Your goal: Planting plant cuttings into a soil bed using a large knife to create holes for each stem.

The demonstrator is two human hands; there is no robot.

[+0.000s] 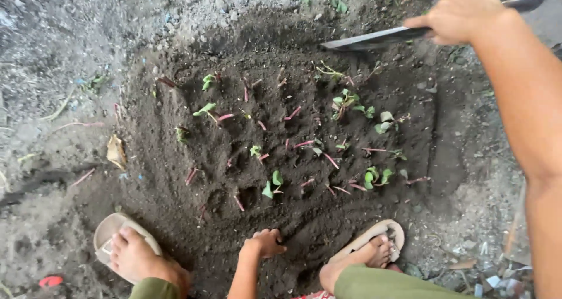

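Observation:
My right hand (462, 15) is at the top right, gripping the handle of a long knife (374, 39). Its dark flat blade points left, just above the far edge of a patch of dark loose soil (293, 205). My left hand (266, 242) reaches down between my knees, its fingers curled and bunched against the soil at the near edge. Several small seedlings with green leaves and pink stems (275, 182) stand or lie in rows across the patch, with small holes among them. Whether the left hand holds anything is hidden.
My feet wear pale sandals, the left one (117, 240) and the right one (380, 240) on either side of the patch. Around it lies grey gravelly ground (64, 53). A dry leaf (116, 151) lies at the left, and rubble and scraps (492, 275) at the bottom right.

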